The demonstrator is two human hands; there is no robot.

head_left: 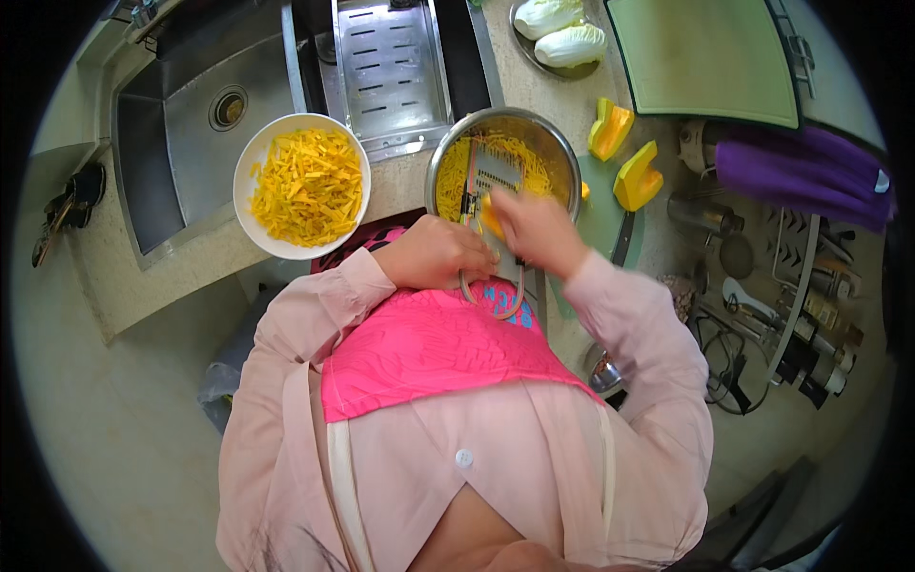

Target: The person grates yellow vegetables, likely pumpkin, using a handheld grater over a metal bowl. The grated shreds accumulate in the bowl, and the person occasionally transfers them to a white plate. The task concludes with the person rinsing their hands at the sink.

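A flat metal grater (498, 168) leans into a round steel bowl (566, 146) that holds thin yellow-orange shreds (452, 171). My left hand (439, 254) is closed around the lower part of the grater, near its looped handle, against the pink apron. In my right hand (536, 232), slightly blurred, is a piece of orange pumpkin (492, 217), held against the grater's face. To the left, a white bowl (241, 193) is heaped with cut pumpkin strips (307, 187). Two pumpkin pieces with green-yellow rind, one (610, 129) above the other (638, 179), lie right of the steel bowl.
Left is a steel sink (189, 143) with a slotted drain tray (389, 64). A knife with a black handle (624, 239) lies by the pumpkin on a pale green mat (600, 207). Behind are cabbages (570, 46) on a plate and a green cutting board (704, 57). Utensils crowd the right side.
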